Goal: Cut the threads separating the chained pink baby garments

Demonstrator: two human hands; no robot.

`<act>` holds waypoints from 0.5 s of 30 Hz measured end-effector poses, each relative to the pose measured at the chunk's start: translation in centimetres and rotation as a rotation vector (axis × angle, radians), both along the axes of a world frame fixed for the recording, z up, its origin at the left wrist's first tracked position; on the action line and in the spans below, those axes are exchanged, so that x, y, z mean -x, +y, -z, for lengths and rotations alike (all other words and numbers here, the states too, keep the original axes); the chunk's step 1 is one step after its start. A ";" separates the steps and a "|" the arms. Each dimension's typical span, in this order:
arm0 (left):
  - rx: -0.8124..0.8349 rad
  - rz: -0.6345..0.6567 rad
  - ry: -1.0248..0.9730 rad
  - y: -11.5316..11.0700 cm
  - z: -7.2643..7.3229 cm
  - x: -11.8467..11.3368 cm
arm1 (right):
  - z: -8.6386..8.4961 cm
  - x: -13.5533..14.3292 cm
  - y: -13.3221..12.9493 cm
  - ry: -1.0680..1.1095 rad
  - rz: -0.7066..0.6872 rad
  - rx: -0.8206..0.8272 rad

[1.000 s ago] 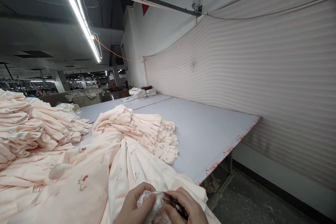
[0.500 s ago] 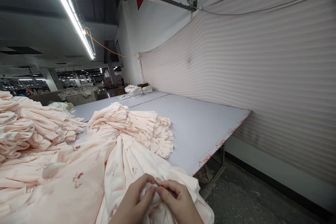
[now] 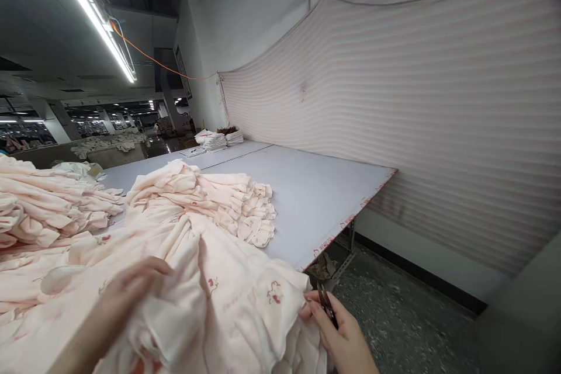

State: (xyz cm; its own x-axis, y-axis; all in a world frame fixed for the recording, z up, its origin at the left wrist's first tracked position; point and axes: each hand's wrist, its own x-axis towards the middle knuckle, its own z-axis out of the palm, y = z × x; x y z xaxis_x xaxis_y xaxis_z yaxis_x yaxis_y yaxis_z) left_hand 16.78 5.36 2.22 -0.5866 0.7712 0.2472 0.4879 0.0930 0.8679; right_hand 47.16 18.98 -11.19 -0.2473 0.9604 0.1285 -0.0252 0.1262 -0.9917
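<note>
Pale pink printed fabric (image 3: 245,286) spreads over the near part of the table and hangs toward me. At its right edge, my right hand (image 3: 339,327) is closed around small dark snips (image 3: 326,305), its fingertips touching the cloth edge. My left hand (image 3: 135,286) is blurred by motion over the fabric at the left; whether it grips any cloth is hard to see. Just beyond lies a bunched pink pile with ruffled edges (image 3: 236,198).
Another heap of pink garments (image 3: 52,198) lies at the left. The grey table (image 3: 307,187) reaches back to white stacks (image 3: 213,141). Striped cloth (image 3: 416,99) hangs along the wall at right. Dark floor (image 3: 394,304) shows beyond the table's right edge.
My hands were together at the bottom centre, pinching the cloth; now they are apart, left hand to the left, right hand to the right. The fabric between them has spread. The view has shifted.
</note>
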 end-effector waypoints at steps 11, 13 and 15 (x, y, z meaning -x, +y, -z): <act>0.317 0.514 0.641 5.2 6.4 -11.0 | 2.1 -3.3 1.1 -0.216 0.192 -0.146; 0.166 0.470 0.489 5.0 6.0 -9.8 | 3.0 -3.2 1.1 -0.179 0.104 -0.202; 0.028 0.398 0.326 4.8 5.4 -9.0 | 3.7 -2.1 0.9 -0.115 0.038 -0.283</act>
State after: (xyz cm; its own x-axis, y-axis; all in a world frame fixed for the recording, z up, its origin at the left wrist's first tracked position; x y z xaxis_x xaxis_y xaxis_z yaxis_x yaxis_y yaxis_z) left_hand 25.82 10.14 -3.20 -0.1423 0.9281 0.3440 0.7348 -0.1338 0.6650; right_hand 49.27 19.90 -14.94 -0.2400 0.8994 0.3653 0.0958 0.3964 -0.9131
